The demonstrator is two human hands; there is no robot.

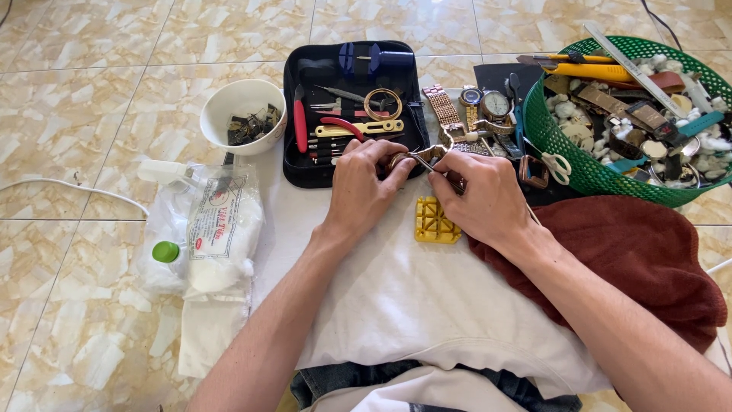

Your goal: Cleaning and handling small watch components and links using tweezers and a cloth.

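Head view. The work surface is a floor (84, 114) of glossy beige marbled tiles with pale grout lines; no table is in use. A white cloth (396, 297) is spread on the floor in the near centre, and a dark red towel (640, 252) lies at its right.

The left hand (366, 187) is closed around a small gold-toned watch (398, 160), pinching it at the far edge of the cloth. The right hand (480, 200) is closed on a thin metal tool (423, 162), its tip touching the watch. A yellow holder block (437, 221) lies on the cloth just near of both hands.

Far of the hands sits an open black tool case (301, 164) with pliers and small tools. To its left stands a white bowl (229, 103) of dark small parts. A green plastic basket (579, 172) of watches and straps stands far right. Plastic bags (221, 229) lie at the left, beside a white cable (69, 185).

The watch is mostly covered by the fingers; its face cannot be made out. The basket is cut off at the right edge, and the bowl's contents are too small to identify.
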